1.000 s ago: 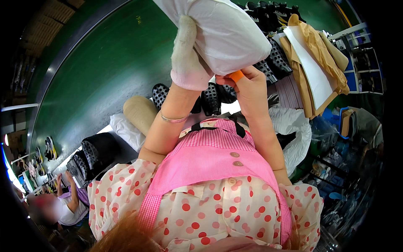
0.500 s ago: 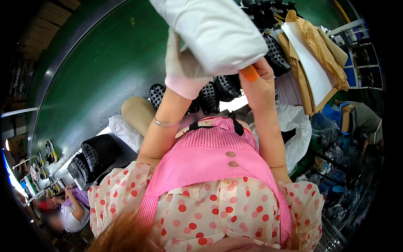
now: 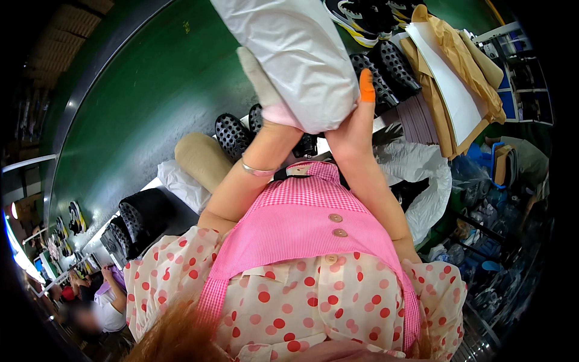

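Both hands support a long white bundle point(image 3: 298, 66), smooth and wrinkled like something wrapped in thin paper or film; what is inside is hidden. My left hand point(image 3: 265, 90), in a pale glove with a pink cuff, holds its left side, with the thumb showing along the edge. My right hand point(image 3: 357, 123) grips the lower right end, an orange cover on its thumb point(image 3: 367, 85). The other fingers of both hands are hidden under the bundle. Behind and below it stand black dotted shoe-shaped pieces point(image 3: 233, 136).
A green table point(image 3: 157, 114) spreads to the left and far side. Black-and-yellow shoes point(image 3: 356, 21) lie at the far right, beside brown and white paper sheets point(image 3: 449, 84). A white plastic bag point(image 3: 431, 181) hangs at right. Another person point(image 3: 108, 298) sits at lower left.
The bundle has tilted to a steeper angle and its near end has come down and left. My right thumb now lies up along its right side instead of under its end.
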The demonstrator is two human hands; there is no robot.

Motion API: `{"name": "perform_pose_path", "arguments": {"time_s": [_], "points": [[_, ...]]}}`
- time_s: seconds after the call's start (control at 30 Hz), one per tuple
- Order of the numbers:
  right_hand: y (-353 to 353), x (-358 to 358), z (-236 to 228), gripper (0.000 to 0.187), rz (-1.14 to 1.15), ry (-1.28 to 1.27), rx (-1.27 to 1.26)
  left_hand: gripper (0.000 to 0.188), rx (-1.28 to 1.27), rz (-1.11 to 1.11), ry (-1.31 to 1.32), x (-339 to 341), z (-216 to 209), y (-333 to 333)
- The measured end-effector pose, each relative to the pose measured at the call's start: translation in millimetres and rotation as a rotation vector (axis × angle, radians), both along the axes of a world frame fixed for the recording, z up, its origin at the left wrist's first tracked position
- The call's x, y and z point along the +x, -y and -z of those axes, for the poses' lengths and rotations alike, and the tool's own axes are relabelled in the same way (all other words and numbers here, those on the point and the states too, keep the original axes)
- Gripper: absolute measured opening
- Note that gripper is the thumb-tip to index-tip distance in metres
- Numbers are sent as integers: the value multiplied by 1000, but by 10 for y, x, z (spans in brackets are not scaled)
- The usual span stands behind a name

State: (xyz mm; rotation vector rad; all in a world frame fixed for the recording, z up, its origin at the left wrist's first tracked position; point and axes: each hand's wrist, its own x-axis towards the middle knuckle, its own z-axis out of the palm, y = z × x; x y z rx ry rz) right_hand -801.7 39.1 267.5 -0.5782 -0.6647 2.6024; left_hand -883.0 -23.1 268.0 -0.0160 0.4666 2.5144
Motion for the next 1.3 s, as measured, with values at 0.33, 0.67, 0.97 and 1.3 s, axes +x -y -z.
{"name": "perform_pose_path", "arguments": {"time_s": [0.33,0.67,0.97,1.3], "points": [[-141,-171,194,62,-5,13,-84,77,-65,-53,-39,-81,73,-98],[-158,58,361,35,-212,-274,164,62,-254,54,-163,-328,371,149],[-226,113,173,22,-237,-300,327,52,-162,165,-427,-278,663,151],[-659,520,212,27,-300,198,1042,57,56,154,143,-129,32,228]]}}
